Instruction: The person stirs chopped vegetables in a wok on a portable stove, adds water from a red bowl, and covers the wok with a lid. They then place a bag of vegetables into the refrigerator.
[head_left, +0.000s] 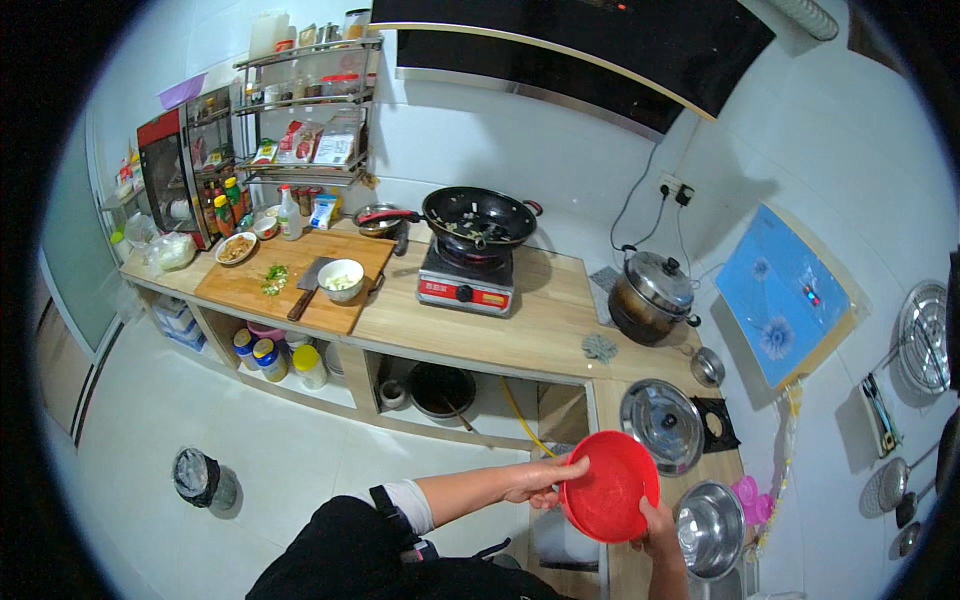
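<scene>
Both hands hold a red plastic bowl (610, 487) by its rim, in front of the counter's right-hand arm. My left hand (551, 480) grips the rim on the left, thumb over the inner side. On the lower right of the rim is my right hand (655, 523), its thumb also inside. The bowl's inside looks wet, and no food shows in it. Just right of it lies a round metal lid with a dark knob (661, 426), and below that stands a stainless steel basin (709, 529).
A black wok (480, 217) with chopped pieces sits on a portable stove (466, 281). A wooden cutting board (247, 271) holds a cleaver (305, 291) and a white bowl (341, 289). A lidded pot (650, 300) stands at the back corner. A lined bin (196, 478) is on the floor.
</scene>
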